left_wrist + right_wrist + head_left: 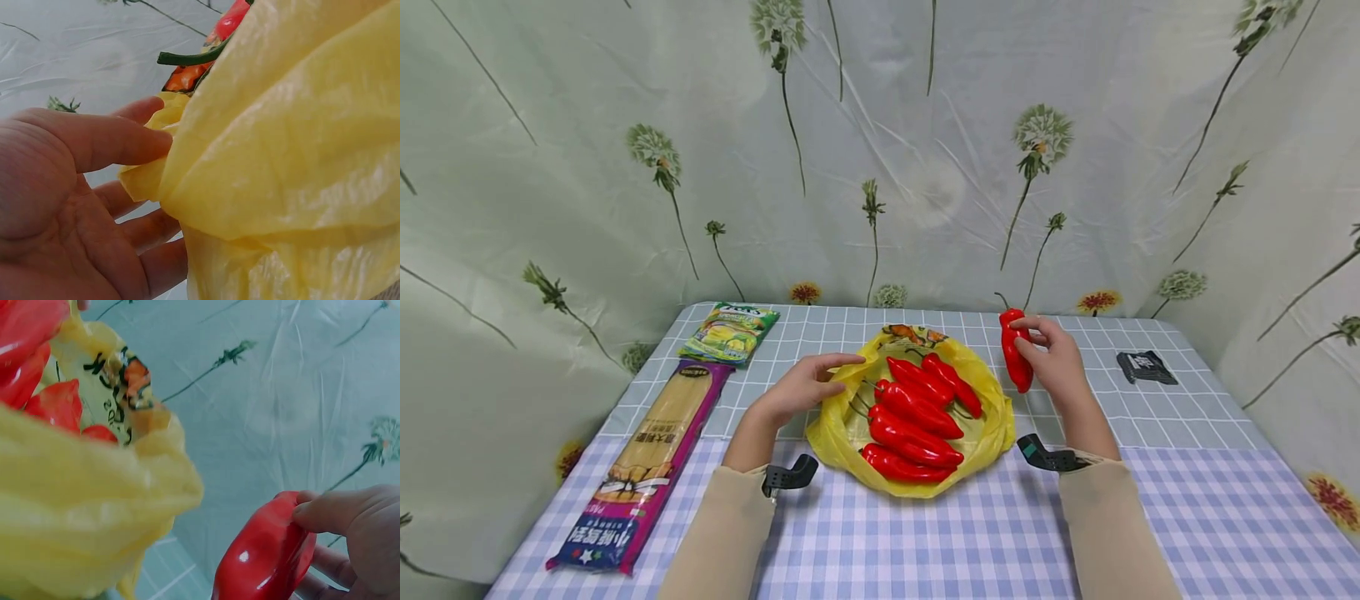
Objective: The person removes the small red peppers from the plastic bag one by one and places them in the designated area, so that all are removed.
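Observation:
A yellow plastic bag (992, 440) stands with its mouth spread wide in the middle of the table. Several long red peppers (917, 408) with green stems lie inside it. At the bag's left rim, my left hand (797, 387) pinches a fold of the plastic between thumb and finger; the left wrist view shows this fold beside the thumb (134, 145). To the right of the bag, my right hand (1054, 358) holds one red pepper (1015, 354) upright, stem at the top. In the right wrist view the thumb presses on the glossy pepper (265, 550), apart from the bag.
On the left lies a long pack of pasta (651, 450) in purple and clear wrapping, with a green and yellow snack packet (728, 333) behind it. A small black packet (1146, 367) lies at the right. A flowered curtain (925, 150) hangs behind the table.

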The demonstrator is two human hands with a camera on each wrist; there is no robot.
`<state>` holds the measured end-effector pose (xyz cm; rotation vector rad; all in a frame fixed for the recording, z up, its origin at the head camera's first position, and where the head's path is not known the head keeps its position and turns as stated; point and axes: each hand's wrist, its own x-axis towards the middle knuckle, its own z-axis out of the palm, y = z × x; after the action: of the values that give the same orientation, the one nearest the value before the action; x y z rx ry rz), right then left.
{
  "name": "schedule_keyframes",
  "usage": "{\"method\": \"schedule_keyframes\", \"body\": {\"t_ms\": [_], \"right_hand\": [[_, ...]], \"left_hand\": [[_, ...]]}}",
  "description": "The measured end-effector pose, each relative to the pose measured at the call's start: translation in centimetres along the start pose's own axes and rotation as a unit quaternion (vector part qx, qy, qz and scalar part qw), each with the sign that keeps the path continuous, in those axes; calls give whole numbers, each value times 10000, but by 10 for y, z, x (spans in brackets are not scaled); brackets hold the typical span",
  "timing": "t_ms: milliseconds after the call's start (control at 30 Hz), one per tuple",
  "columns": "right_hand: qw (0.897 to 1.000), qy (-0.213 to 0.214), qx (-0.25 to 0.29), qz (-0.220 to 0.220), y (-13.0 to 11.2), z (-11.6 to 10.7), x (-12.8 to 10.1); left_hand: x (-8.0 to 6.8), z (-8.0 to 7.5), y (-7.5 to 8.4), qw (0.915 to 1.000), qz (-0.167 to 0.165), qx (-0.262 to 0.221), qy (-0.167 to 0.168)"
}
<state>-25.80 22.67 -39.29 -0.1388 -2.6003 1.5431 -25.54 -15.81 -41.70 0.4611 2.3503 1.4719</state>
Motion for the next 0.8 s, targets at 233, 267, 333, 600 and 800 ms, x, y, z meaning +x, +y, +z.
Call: {"method": "schedule_keyframes", "body": {"t_ms": [233,267,333,600,800], "right_hand": [[9978,-359,-211,507,17,0,6],[9975,-395,-219,541,20,0,6],[9968,-441,-260,621,24,1,8],[9939,-613,-458,794,36,2,12],[9934,-650,-431,838,41,3,13]], "left_hand": [[-1,-1,-1,9997,-182,-35,161],[-1,-1,-1,9996,-197,-35,185],[-1,-2,-1,9995,-219,-29,246],[-2,-4,-2,9986,-328,-47,405],[-2,-9,-5,9979,-374,67,526]]}}
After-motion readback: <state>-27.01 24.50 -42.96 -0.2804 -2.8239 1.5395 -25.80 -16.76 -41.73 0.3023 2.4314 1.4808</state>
